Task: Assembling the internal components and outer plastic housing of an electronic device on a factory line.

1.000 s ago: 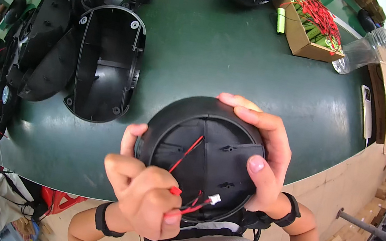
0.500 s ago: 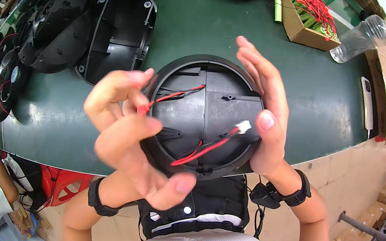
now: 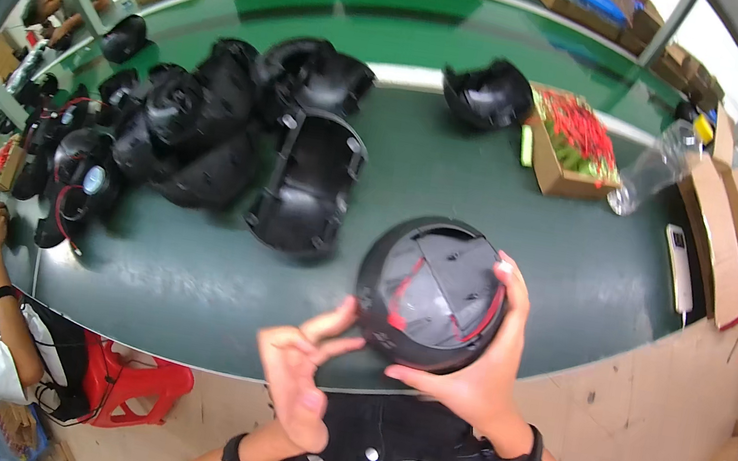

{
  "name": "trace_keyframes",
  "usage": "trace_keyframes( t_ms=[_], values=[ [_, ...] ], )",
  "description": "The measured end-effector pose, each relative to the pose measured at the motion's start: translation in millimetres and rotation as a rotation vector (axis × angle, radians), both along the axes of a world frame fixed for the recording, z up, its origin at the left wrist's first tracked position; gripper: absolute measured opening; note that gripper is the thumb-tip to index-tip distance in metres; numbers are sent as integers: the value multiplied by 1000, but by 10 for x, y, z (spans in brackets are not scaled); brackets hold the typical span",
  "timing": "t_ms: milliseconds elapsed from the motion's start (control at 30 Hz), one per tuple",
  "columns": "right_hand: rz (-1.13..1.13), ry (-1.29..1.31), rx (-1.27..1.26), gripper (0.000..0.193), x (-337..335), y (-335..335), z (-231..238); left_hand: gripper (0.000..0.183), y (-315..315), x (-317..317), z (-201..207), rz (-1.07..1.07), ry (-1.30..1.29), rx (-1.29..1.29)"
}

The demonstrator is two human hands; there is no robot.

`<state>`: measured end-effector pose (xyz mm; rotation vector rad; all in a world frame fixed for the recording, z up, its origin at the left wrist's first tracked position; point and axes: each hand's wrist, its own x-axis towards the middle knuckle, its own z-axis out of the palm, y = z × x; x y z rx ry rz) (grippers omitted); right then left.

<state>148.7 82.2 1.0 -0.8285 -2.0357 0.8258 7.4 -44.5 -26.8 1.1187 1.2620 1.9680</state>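
Observation:
A round black plastic housing [image 3: 376, 280] is tilted over the near edge of the bench, its open side showing ribs inside. Red wires [image 3: 406, 285] run within it. My right hand [image 3: 487, 370] grips the housing from its right and underside, thumb below the rim. My left hand [image 3: 294, 368] is off its lower left, fingers apart, with fingertips close to the wall; whether they touch it I cannot tell. Left of the housing lies an oblong black shell [image 3: 308, 187], its hollow side up.
More black shells [image 3: 203, 122] are heaped at the left. A carton [image 3: 565, 180] of red-wired parts, a clear bottle [image 3: 653, 174] and a white device [image 3: 675, 265] stand right. At far left a co-worker's arms [image 3: 11, 324] work beside a red stool [image 3: 137, 387].
The view has lifted, showing more of the far bench. The housing has tipped and sits farther right in view. My left hand has come away from the wires and drawn down-left.

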Motion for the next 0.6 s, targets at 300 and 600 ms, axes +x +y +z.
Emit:
trace_keyframes(
  t_ms=[300,600],
  values=[
    [112,320,-237,110,-313,1046,360,28,-473,-778,54,346,527,-32],
    [-186,26,274,98,-2522,2961,688,17,-1079,-1775,108,1091,696,-307]
  ],
)
